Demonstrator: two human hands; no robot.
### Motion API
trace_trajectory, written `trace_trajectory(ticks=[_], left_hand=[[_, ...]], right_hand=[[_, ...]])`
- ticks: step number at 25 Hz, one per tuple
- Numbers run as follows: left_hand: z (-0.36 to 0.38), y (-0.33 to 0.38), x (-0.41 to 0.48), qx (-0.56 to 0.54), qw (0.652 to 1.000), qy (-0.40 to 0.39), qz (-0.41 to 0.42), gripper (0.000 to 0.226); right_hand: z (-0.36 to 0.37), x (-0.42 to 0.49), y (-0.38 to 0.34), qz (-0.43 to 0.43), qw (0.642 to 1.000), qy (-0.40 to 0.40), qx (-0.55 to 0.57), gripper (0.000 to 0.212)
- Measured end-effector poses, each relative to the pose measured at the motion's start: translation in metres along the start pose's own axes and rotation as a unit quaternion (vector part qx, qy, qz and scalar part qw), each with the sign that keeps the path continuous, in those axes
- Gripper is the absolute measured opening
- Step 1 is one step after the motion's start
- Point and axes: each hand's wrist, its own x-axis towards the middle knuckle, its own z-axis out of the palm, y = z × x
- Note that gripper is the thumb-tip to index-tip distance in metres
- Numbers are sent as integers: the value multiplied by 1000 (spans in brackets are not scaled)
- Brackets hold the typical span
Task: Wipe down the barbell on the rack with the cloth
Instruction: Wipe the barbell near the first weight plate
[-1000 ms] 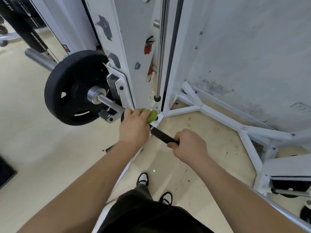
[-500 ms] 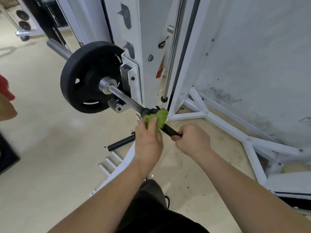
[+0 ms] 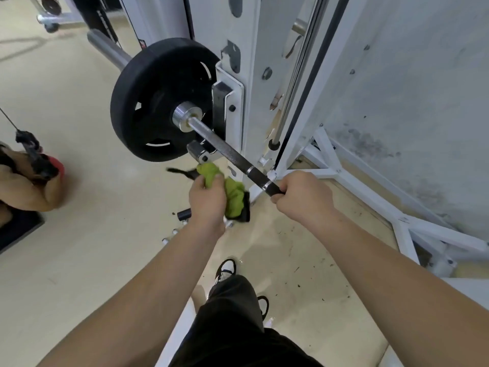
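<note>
A steel barbell (image 3: pixel 225 148) rests on the white rack (image 3: pixel 232 107) and runs from a black weight plate (image 3: pixel 148 102) down toward me. My right hand (image 3: pixel 304 197) grips the bar's black near section. My left hand (image 3: pixel 207 198) holds a crumpled green cloth (image 3: pixel 232 194), just left of and below the bar. The cloth is off the bar. A dark strap or pad edge hangs under the cloth.
The rack's white base struts (image 3: pixel 370 197) spread across the floor at right, by a stained wall (image 3: pixel 410 88). Short pegs and a black roller (image 3: pixel 184 214) sit low beside the rack. Another person (image 3: pixel 29 181) crouches at the left edge. My shoes (image 3: pixel 225 270) are below.
My left hand has pulled the green cloth off the bar, down and to the left. My right hand keeps its grip on the bar. The view has shifted, bringing the plate closer.
</note>
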Motion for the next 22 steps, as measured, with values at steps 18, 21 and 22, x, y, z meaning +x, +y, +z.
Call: trace_trajectory(ticks=[18,21,22], left_hand=[[18,-16,7,56,961,-220,-156,34],[23,2,27,27,991,-74,-107,19],[26,6,32,13,997,-32,-75,20]], right_hand=[[5,3,1,49,998,16,39,10],[5,1,2,45,998,11,37,11],[5,1,1,46,998,11,36,11]])
